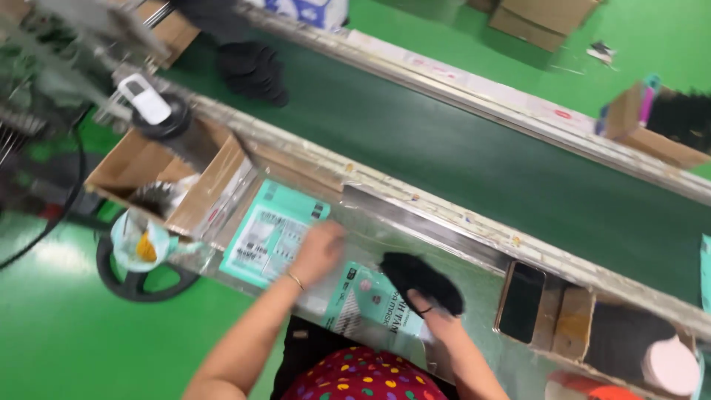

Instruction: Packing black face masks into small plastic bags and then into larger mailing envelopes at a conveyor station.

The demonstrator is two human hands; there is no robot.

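At the near edge of the steel worktable, the right hand grips a black fabric bundle in closed fingers. The left hand presses a clear plastic bag over teal packets; its finger state is too blurred to tell.

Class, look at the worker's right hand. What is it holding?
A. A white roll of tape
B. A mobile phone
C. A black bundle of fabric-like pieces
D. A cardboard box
C: the right hand grips a black bundle above the teal packet.
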